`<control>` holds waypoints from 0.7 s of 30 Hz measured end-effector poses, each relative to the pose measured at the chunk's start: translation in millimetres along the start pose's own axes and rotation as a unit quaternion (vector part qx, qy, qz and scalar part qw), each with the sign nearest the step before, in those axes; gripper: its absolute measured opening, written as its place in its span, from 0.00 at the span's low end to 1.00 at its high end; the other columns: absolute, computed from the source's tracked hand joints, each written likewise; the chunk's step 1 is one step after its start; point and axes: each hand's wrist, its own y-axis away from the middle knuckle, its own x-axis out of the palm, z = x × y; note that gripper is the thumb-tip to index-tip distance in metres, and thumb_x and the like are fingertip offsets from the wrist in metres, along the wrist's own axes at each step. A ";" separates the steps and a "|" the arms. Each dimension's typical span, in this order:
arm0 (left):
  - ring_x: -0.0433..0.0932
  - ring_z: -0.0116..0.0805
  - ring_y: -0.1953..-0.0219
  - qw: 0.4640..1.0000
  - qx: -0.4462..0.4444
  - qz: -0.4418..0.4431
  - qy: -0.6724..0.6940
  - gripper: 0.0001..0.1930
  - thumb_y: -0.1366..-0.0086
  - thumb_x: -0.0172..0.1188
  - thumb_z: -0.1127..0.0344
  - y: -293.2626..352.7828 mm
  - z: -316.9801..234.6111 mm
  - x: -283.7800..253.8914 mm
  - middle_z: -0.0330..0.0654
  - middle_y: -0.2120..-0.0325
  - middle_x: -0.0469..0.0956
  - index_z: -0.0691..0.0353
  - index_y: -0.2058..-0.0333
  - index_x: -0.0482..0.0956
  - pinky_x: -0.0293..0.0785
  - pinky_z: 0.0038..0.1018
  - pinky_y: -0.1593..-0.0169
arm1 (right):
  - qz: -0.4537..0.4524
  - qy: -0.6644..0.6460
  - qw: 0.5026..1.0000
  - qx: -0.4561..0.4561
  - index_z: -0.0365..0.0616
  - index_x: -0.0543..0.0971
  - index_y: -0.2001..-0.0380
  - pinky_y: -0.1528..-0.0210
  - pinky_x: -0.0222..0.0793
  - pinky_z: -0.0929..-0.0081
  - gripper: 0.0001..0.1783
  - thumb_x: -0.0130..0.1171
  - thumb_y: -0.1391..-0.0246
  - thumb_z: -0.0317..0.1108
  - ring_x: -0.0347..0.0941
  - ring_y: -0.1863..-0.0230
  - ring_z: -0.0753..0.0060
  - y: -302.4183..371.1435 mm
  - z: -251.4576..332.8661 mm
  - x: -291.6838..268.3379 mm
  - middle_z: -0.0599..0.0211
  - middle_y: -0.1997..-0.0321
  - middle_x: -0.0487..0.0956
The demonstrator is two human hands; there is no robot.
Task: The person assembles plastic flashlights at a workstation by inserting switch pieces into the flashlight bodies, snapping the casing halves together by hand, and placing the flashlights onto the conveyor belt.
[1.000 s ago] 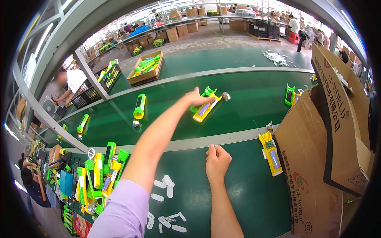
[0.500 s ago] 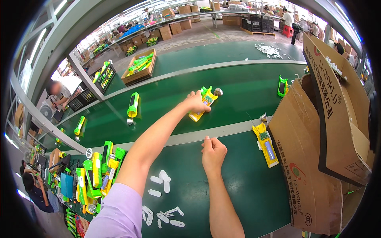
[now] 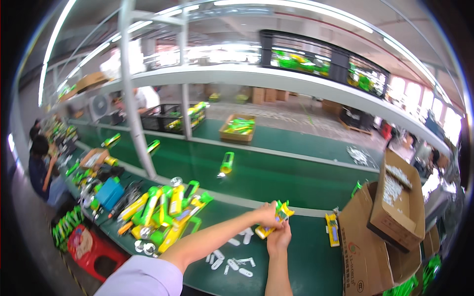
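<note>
Over the near green bench, my left hand (image 3: 267, 216) grips an opened yellow-and-green flashlight (image 3: 283, 213) from above. My right hand (image 3: 280, 239) holds the same flashlight from below, its fingers partly hidden behind it. Below and left of the hands, several flat white plastic pieces (image 3: 242, 271) lie scattered on the bench. Another opened yellow flashlight half (image 3: 332, 230), with a purple cell in it, rests beside the cardboard box. To the left is a pile of yellow and green flashlights (image 3: 165, 207), some with silver reflectors.
A large cardboard box (image 3: 363, 246) stands at the right, with an open carton (image 3: 395, 217) of white parts on top. Beyond a metal rail, a green conveyor (image 3: 276, 170) carries a flashlight (image 3: 227, 163). Overhead, a shelf (image 3: 222, 76) holds a black crate. At left are a red stool (image 3: 94, 254) and a seated co-worker.
My left hand has brought the flashlight from the conveyor back over the near bench, where my right hand now holds it too. The view has tilted up and swung left.
</note>
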 end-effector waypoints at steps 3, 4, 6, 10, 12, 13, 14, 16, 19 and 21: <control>0.67 0.59 0.41 0.997 -0.023 0.032 0.065 0.63 0.57 0.71 0.38 89.0 -2.5 -8.8 0.69 0.43 0.63 0.76 0.35 0.47 0.65 0.38 0.39 | -0.033 0.016 0.997 0.072 0.43 0.65 0.40 0.33 0.55 0.60 0.23 0.34 0.31 0.43 0.63 0.36 0.64 63.3 -6.6 26.9 0.61 0.39 0.69; 0.67 0.59 0.41 0.996 -0.032 0.035 0.074 0.63 0.57 0.71 0.38 113.4 5.9 -0.9 0.69 0.43 0.63 0.76 0.35 0.47 0.65 0.38 0.39 | -0.032 0.023 0.995 0.091 0.42 0.65 0.40 0.33 0.55 0.60 0.23 0.34 0.30 0.42 0.63 0.37 0.63 85.0 -7.1 38.8 0.61 0.40 0.70; 0.65 0.53 0.38 0.964 0.017 -0.006 0.266 0.58 0.52 0.70 0.41 150.7 24.6 13.5 0.67 0.40 0.61 0.74 0.34 0.49 0.62 0.35 0.37 | -0.057 0.027 0.992 0.109 0.40 0.65 0.41 0.35 0.57 0.59 0.22 0.35 0.30 0.40 0.65 0.38 0.62 119.1 -11.8 48.1 0.60 0.41 0.71; 0.68 0.45 0.40 0.919 -0.016 -0.013 0.394 0.46 0.44 0.67 0.46 215.5 22.6 17.9 0.58 0.42 0.66 0.72 0.37 0.58 0.63 0.32 0.39 | -0.076 0.084 0.986 0.124 0.41 0.66 0.41 0.37 0.61 0.58 0.21 0.36 0.30 0.40 0.67 0.41 0.62 167.0 -21.9 47.3 0.60 0.42 0.71; 0.74 0.37 0.47 0.852 -0.033 0.058 0.520 0.33 0.37 0.61 0.50 229.2 28.4 21.1 0.48 0.48 0.74 0.68 0.41 0.66 0.69 0.30 0.44 | -0.087 0.089 0.986 0.111 0.41 0.67 0.43 0.40 0.65 0.60 0.20 0.38 0.30 0.41 0.70 0.44 0.64 184.0 -22.8 44.4 0.62 0.45 0.73; 0.75 0.33 0.50 0.787 -0.066 0.068 0.610 0.28 0.35 0.58 0.52 234.1 38.4 29.3 0.45 0.50 0.75 0.66 0.42 0.69 0.70 0.29 0.47 | -0.089 0.100 0.985 0.109 0.42 0.69 0.44 0.41 0.66 0.62 0.20 0.38 0.30 0.42 0.71 0.46 0.65 192.5 -21.6 55.4 0.63 0.47 0.75; 0.76 0.30 0.53 0.712 -0.100 0.076 0.691 0.24 0.32 0.56 0.53 241.5 43.3 34.7 0.41 0.53 0.77 0.63 0.44 0.71 0.72 0.28 0.49 | -0.095 0.107 0.983 0.116 0.42 0.70 0.45 0.42 0.67 0.64 0.21 0.38 0.30 0.43 0.71 0.46 0.66 197.7 -22.1 54.9 0.64 0.47 0.75; 0.75 0.31 0.52 0.677 -0.073 0.081 0.728 0.23 0.31 0.53 0.55 255.7 54.4 42.1 0.41 0.50 0.75 0.60 0.42 0.69 0.72 0.31 0.49 | -0.083 0.128 0.981 0.120 0.42 0.70 0.45 0.42 0.67 0.64 0.21 0.37 0.30 0.43 0.71 0.46 0.67 208.3 -19.2 62.1 0.64 0.47 0.75; 0.71 0.34 0.44 0.661 -0.045 0.106 0.741 0.29 0.30 0.53 0.59 275.6 41.9 35.0 0.42 0.42 0.68 0.56 0.33 0.57 0.67 0.34 0.43 | -0.098 0.157 0.975 0.121 0.41 0.70 0.45 0.44 0.68 0.66 0.21 0.37 0.30 0.42 0.72 0.48 0.68 218.0 -15.6 61.7 0.65 0.48 0.75; 0.70 0.34 0.44 0.642 -0.028 0.124 0.756 0.30 0.30 0.53 0.61 275.0 44.2 45.2 0.42 0.41 0.67 0.55 0.32 0.55 0.66 0.34 0.42 | -0.113 0.161 0.974 0.111 0.41 0.69 0.45 0.44 0.68 0.66 0.21 0.37 0.30 0.42 0.72 0.48 0.69 225.4 -14.1 62.9 0.65 0.48 0.75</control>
